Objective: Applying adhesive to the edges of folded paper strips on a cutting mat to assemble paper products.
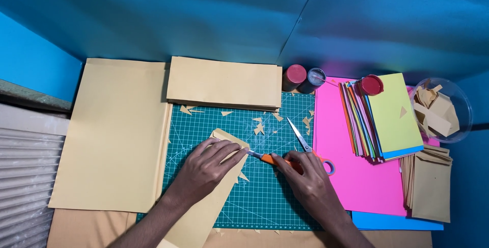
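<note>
My left hand presses flat on a folded tan paper piece that lies slanted across the green cutting mat. My right hand grips an orange craft knife, its tip touching the paper's right edge beside my left fingertips. A pair of scissors with orange handles lies open on the mat just behind my right hand. Small tan paper scraps are scattered over the mat's far part.
Large tan sheets lie at left, a tan stack at the back. Pink paper holds a fanned coloured paper stack. Two glue containers, a red lid, a clear bowl of scraps and tan envelopes sit right.
</note>
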